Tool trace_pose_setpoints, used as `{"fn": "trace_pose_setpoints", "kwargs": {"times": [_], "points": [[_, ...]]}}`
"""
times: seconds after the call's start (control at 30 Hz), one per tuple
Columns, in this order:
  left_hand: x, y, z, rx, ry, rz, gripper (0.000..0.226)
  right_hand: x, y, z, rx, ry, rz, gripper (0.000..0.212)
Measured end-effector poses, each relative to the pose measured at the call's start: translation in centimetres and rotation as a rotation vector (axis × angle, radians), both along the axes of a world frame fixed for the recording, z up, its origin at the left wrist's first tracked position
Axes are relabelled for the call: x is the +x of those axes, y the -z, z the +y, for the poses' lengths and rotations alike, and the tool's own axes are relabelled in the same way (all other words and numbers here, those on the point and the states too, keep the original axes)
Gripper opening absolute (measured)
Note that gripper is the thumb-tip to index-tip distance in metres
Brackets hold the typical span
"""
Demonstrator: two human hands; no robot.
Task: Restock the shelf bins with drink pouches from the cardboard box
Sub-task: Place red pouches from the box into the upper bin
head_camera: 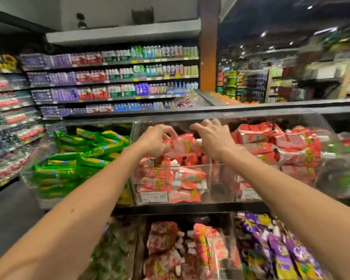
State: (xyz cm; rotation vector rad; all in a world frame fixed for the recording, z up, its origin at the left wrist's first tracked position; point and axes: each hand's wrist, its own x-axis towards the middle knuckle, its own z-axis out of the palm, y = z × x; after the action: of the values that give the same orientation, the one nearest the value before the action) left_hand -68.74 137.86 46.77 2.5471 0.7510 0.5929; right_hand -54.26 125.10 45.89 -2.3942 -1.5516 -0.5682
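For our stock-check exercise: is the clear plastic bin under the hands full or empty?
Mostly full: red drink pouches pile above the front wall of the clear plastic bin.

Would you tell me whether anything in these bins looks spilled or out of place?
Nothing looks spilled. The red pouches in the right bin lie heaped at mixed angles, messier than the flat stacks in the middle bin.

two hands [156, 142] [211, 140], one held pouch [182, 146]

The middle clear bin [216, 184] is open only between its low front wall and the dark shelf edge [251, 110] overhead, a gap narrowed by heaped red pouches [156, 182] and closed by clear side walls.
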Motion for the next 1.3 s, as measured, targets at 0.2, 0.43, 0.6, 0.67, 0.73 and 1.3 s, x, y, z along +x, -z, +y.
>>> {"fn": "trace_pose_setpoints", "kwargs": {"times": [0.2, 0.43, 0.6, 0.67, 0.73, 1.3], "points": [[1.7, 1.7, -0.2, 0.024, -0.028, 0.001, 0.026, -0.1, 1.4, 1.5, -0.079, -0.017, -0.009, 0.035], [3.0, 4.7, 1.0, 0.056, -0.010, 0.160, 0.020, -0.7, 2.5, 2.9, -0.275, 0.122, -0.200, 0.016], [3.5, 4.8, 1.5, 0.091, 0.044, 0.194, 0.016, -1.0, 2.5, 2.7, -0.313, 0.124, -0.209, 0.020], [3.3, 5.0, 1.6, 0.111, 0.077, 0.195, 0.019, -1.3, 2.8, 2.3, -0.243, 0.106, -0.169, 0.021], [2.6, 5.0, 1.2, 0.110, 0.081, 0.133, 0.019, -1.7, 3.2, 1.5, -0.111, 0.070, -0.080, 0.019], [-4.3, 7.8, -29.8, -0.098, 0.205, -0.596, 0.003, -8.6, 10.4, -28.1, 0.729, -0.328, 0.437, 0.015]]}}
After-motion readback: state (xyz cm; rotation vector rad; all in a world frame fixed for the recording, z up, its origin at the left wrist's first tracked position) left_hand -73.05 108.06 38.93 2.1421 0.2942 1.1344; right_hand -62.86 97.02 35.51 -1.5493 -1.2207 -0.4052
